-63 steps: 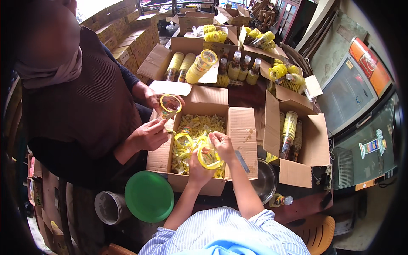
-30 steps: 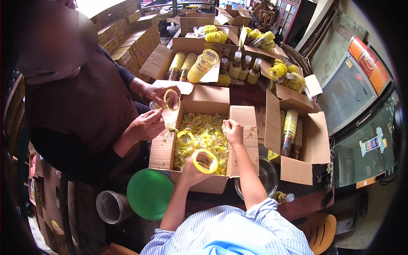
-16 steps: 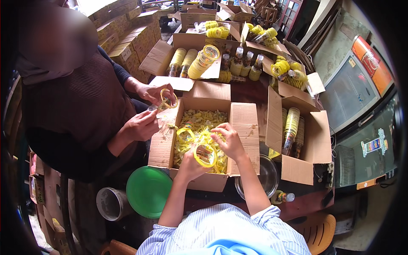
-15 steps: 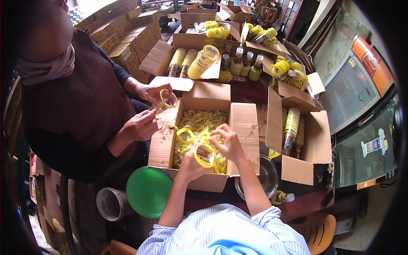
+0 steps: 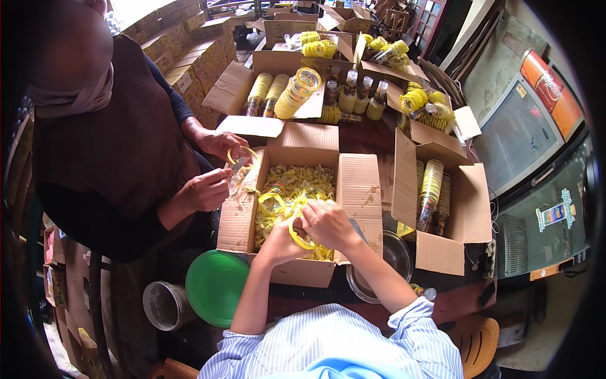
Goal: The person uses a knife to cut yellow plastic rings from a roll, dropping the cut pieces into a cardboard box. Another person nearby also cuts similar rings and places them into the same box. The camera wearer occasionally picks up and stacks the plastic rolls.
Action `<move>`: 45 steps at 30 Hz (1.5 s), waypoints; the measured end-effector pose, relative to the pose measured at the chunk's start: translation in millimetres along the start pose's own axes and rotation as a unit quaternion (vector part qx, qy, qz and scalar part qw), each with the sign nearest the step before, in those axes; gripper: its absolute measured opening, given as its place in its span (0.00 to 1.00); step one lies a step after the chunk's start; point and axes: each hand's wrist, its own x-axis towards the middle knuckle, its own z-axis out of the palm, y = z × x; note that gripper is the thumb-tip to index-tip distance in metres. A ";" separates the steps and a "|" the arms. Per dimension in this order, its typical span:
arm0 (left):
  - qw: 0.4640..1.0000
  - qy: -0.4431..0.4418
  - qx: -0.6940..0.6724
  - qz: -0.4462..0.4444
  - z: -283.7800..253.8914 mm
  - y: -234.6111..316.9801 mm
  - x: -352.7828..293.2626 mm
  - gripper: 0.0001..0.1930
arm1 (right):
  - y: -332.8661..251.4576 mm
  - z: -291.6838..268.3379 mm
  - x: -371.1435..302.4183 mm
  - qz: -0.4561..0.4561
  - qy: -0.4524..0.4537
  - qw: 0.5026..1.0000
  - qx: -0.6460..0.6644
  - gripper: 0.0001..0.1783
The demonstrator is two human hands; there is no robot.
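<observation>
My left hand [image 5: 282, 242] is closed round a yellow-rimmed ring of plastic [image 5: 300, 235], held above an open cardboard box [image 5: 297, 273]. Against the ring's upper side presses my right hand [image 5: 327, 222], its fingers curled together; what they grip is hidden. A flat grey strip [image 5: 359, 231] shows beside my right wrist, and I cannot tell whether that hand holds it. Yellow and clear plastic scraps [image 5: 303, 177] fill much of the box. Inside at its left lies another yellow ring [image 5: 271, 205].
A co-worker's hands [image 5: 211, 183] at the left hold a yellow ring and a grey blade. Cardboard boxes [image 5: 435, 196] stand right and behind, with stacked yellow-rimmed cups [image 5: 297, 95] and bottles [image 5: 363, 95]. A green basin [image 5: 216, 287], white bucket [image 5: 165, 305] and round tray [image 5: 394, 259] flank me.
My right hand has come down and left onto the ring, its fingers closing in. The ring has tilted in my left hand. A grey strip now shows by my right wrist.
</observation>
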 end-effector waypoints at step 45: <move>0.966 -0.246 -0.081 0.026 -19.5 22.8 18.0 0.21 | 15.7 -42.6 9.3 -0.009 -0.046 0.984 0.170 0.17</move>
